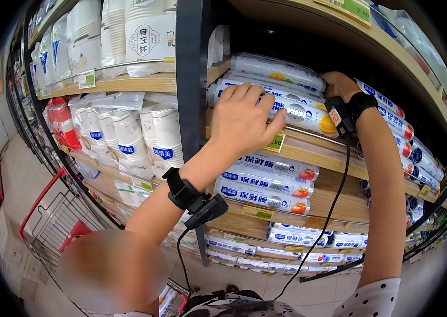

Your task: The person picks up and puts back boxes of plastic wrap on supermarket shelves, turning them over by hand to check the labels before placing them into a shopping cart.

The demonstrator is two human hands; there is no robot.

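My left hand (243,119) lies palm down over the front roll of cling film (306,117), its thumb apart from the fingers. That roll is white with blue print and an orange-slice picture, on a wooden shelf. Behind it several similar rolls lie stacked, the topmost back roll (279,73) highest. My right hand (338,85) reaches in at the right ends of these back rolls and touches them. Its fingertips are hidden, so its grip is unclear. Each wrist wears a black strap with a small cabled device.
A dark upright post (192,79) divides the shelving. Bagged paper cups (124,138) stand left of it. More film rolls (267,184) lie on the shelf below, others (394,123) to the right. A red-handled shopping cart (43,198) stands at lower left, partly behind a blurred patch.
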